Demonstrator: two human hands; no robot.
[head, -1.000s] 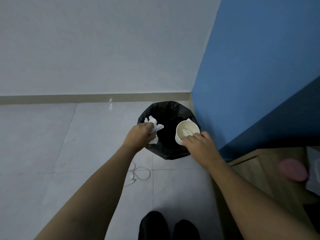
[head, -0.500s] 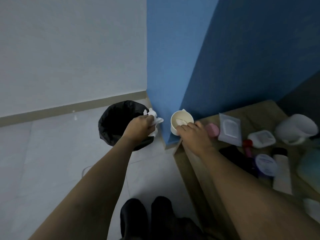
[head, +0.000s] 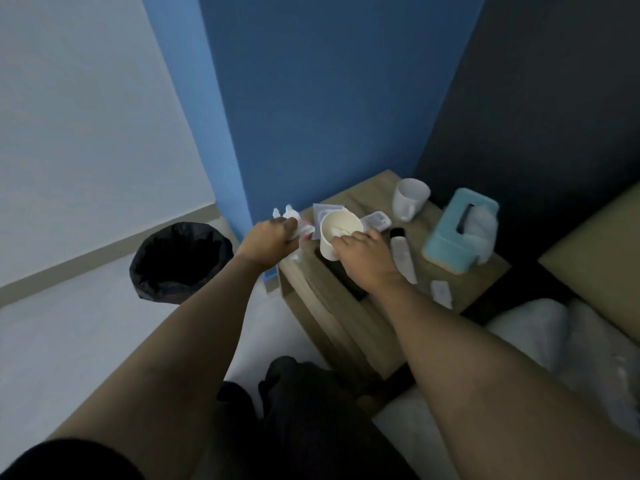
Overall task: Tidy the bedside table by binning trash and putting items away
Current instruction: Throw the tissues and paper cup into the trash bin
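Observation:
My left hand (head: 270,239) is closed around crumpled white tissue (head: 289,213), held above the left edge of the wooden bedside table (head: 485,285). Just to its right, my right hand (head: 363,254) grips a cream paper cup (head: 337,233) with something white inside it, over the table's front left part. The black-lined bin (head: 180,261) stands on the floor to the left, apart from both hands. On the table lie a white mug (head: 410,199), a teal tissue box (head: 457,233), a white tube (head: 403,259), a wipes packet (head: 325,209) and small white items.
A blue wall (head: 311,98) rises behind the table and bin. A bed with white bedding (head: 554,341) lies at the right, with a tan headboard (head: 595,261). Pale floor tiles (head: 69,323) spread left. My dark shoes (head: 287,382) are below.
The view has swung right from the bin to the bedside table. Both hands, still holding the tissue and the cup, moved from over the bin to over the table's left side.

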